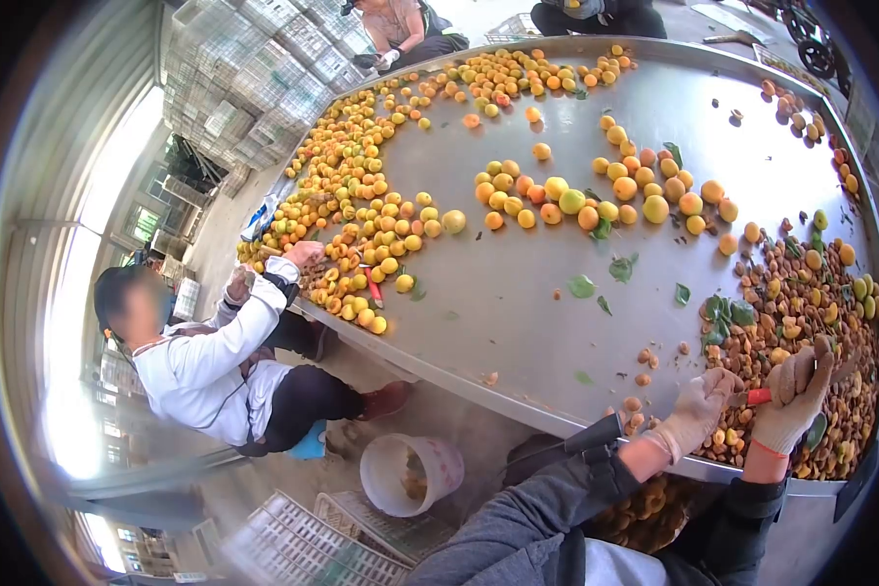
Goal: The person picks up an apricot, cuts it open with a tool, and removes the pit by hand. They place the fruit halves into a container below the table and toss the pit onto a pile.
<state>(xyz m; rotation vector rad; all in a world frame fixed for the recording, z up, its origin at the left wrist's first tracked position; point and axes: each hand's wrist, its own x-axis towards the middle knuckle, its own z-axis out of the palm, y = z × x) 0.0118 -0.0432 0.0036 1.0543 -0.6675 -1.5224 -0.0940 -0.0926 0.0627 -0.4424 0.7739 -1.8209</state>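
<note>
My left hand (695, 414), in a pale glove, is closed over the metal table's near right edge. What its fingers hold is hidden. My right hand (793, 398), gloved with an orange band at the wrist, is closed around a red-handled tool (758, 397). The red handle shows between my two hands and its other end lies close to my left fingers. Around and beyond both hands spreads a heap of brown pits and small fruit pieces (786, 283). Green leaves (728, 314) lie at the heap's left side.
Loose orange and yellow fruit (654, 195) lies mid-table (518, 313), with a larger pile (347, 186) on the left. A person in a white top (210, 352) works there; two more people are at the far edge. A white bucket (412, 475) and crates (308, 542) stand below.
</note>
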